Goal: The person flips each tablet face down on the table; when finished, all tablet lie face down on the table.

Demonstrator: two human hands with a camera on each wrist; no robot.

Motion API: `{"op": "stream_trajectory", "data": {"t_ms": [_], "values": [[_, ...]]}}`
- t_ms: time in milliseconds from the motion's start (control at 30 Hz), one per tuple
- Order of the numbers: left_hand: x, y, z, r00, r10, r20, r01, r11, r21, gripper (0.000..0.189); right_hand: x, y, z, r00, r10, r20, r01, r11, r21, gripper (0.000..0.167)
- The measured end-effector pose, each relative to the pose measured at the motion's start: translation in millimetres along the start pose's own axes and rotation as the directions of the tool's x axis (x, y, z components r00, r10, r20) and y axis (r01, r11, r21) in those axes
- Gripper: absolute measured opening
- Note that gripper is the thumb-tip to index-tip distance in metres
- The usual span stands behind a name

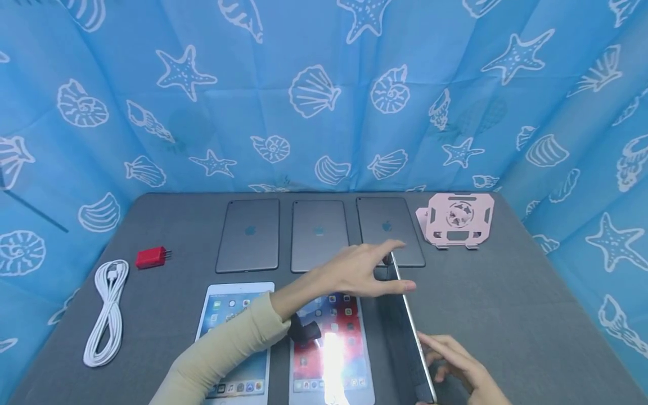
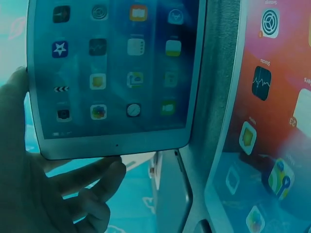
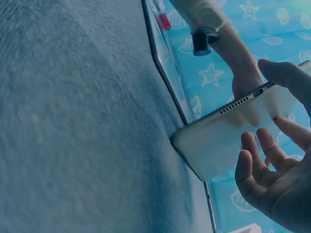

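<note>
A white-framed tablet (image 1: 397,332) stands steeply tilted on a long edge, its lit screen (image 2: 116,73) turned to the left and its pale silver back (image 3: 228,131) to the right. At its far end my left hand (image 1: 361,273) holds it, the thumb over the raised edge. My right hand (image 1: 455,363) pinches the near end; its thumb lies by the port edge and the index finger touches the back. The other right fingers are loosely curled, off the tablet. Just left of it lies a tablet with a red lit screen (image 1: 331,343).
Another lit tablet (image 1: 235,295) lies partly under the left sleeve. Three dark tablets lie face down at the back, such as the left one (image 1: 249,236). A pink stand (image 1: 458,219) is back right; a red plug (image 1: 151,257) and white cable (image 1: 107,315) are left.
</note>
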State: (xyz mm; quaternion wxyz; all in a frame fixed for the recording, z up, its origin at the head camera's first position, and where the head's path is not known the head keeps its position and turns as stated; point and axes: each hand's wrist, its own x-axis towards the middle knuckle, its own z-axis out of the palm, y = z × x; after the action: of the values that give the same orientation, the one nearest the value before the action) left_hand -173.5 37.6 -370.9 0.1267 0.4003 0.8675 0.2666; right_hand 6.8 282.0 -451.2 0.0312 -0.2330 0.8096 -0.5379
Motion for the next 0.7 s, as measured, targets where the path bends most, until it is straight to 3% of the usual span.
{"op": "stream_trajectory", "data": {"t_ms": [100,167,333,500,700], "values": [[-2.1,0.2,-3.3,1.000,-0.017,0.013,0.017,1.000,0.015,0.083,0.3,0.9,2.2,0.997,0.070,0.014,-0.069,0.997,-0.022,0.077],[-3.2,-0.9,-5.8,0.998,-0.030,0.047,0.030,1.000,0.008,0.084,0.8,1.0,3.2,0.989,0.143,0.023,-0.141,0.988,-0.061,0.079],[-5.2,-6.3,-12.5,0.992,-0.018,0.124,0.023,0.999,-0.036,0.084,4.1,5.1,5.7,0.965,0.251,0.075,-0.230,0.949,-0.215,0.089],[-6.9,-13.9,-19.4,0.989,0.027,0.145,-0.006,0.990,-0.144,0.076,6.6,8.6,8.2,0.951,0.295,0.096,-0.258,0.922,-0.288,0.089],[-13.5,-26.3,-27.8,0.979,0.027,0.202,0.034,0.956,-0.290,0.072,6.0,13.6,7.2,0.973,0.212,0.095,-0.157,0.900,-0.406,0.091]]}}
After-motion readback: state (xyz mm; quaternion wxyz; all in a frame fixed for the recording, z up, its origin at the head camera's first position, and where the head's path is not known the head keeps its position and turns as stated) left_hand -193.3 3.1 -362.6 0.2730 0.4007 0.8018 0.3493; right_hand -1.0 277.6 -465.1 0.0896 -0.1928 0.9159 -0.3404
